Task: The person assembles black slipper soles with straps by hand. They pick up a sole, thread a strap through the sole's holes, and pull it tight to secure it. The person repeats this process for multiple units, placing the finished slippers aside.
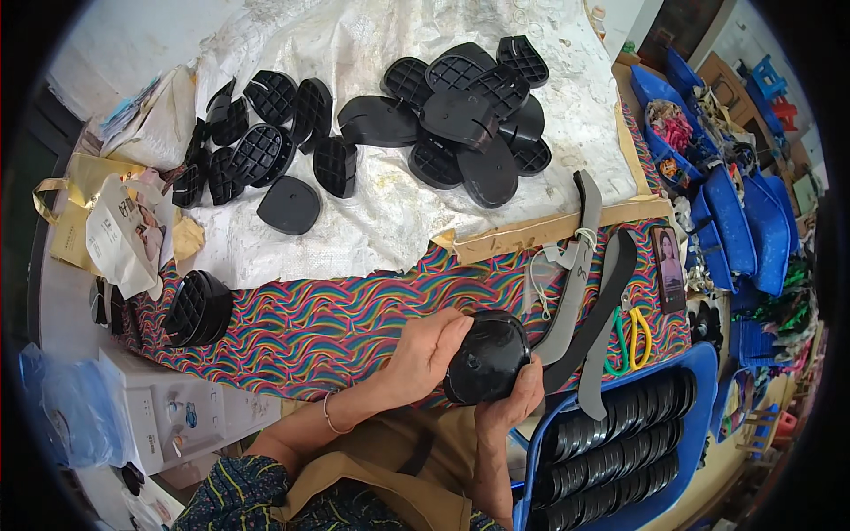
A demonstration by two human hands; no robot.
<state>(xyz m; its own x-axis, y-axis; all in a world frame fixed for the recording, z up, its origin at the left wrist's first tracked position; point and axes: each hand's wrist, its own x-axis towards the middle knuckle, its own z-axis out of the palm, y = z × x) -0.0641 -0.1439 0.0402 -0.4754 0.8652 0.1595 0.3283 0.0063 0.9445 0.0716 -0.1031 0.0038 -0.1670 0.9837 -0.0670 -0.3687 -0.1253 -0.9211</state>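
Just over my lap I hold a glossy black shoe heel (485,361), rounded in outline, its smooth face turned up. My left hand (416,358) is closed on its left edge, with the fingers bent and pressed together. My right hand (512,403) grips it from the lower right, the thumb against its side; its other fingers are hidden beneath. Right of the hands lie long curved grey and black strips (567,305). At the left of the patterned cloth sits a small stack of black heels (197,310).
Loose black heels, some with gridded undersides, lie in a left group (293,205) and a right heap (460,118) on white sheeting (376,234). Scissors (639,336) and a phone (668,270) lie at right. A blue bin (711,376) holds rows of glossy black pieces.
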